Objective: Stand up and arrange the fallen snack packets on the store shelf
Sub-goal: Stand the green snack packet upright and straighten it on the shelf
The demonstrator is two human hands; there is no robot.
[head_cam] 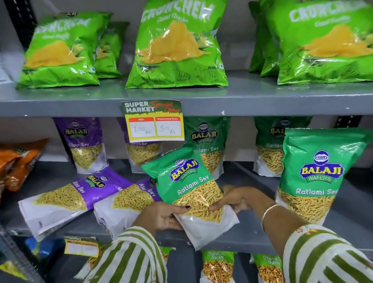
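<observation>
Left hand: left hand (164, 217) pinches the lower left edge of the green Ratlami Sev packet (190, 192), thumb across the clear window.
Right hand: right hand (235, 200) closes on the packet's lower right edge, fingers tucked behind it.
Packet position: held between both hands above the front lip of the middle shelf (251, 234), tilted with its top leaning left; its white base hangs past the lip and is not yet set down.
Risk, tipping: a soft base probably will not stand alone if released at this tilt; it could fall forward off the lip.
Risk, neighbours: two purple Aloo Sev packets (75, 197) lie flat just to the left, one partly under the held packet; setting down on it would likely make the green one slide.
Risk, spacing: a standing Ratlami Sev packet (319, 176) is near on the right and could be nudged over.
Packet print: "BALAJI WAFERS", "Ratlami Sev".
Top shelf: green Crunchem bags (175, 41).
Price tag: price tag (154, 121) reads "SUPER MARKET", "MRP 100 Rs", "Discounted Price 50 Rs".
Below: Chana Garam packets (218, 271).
</observation>
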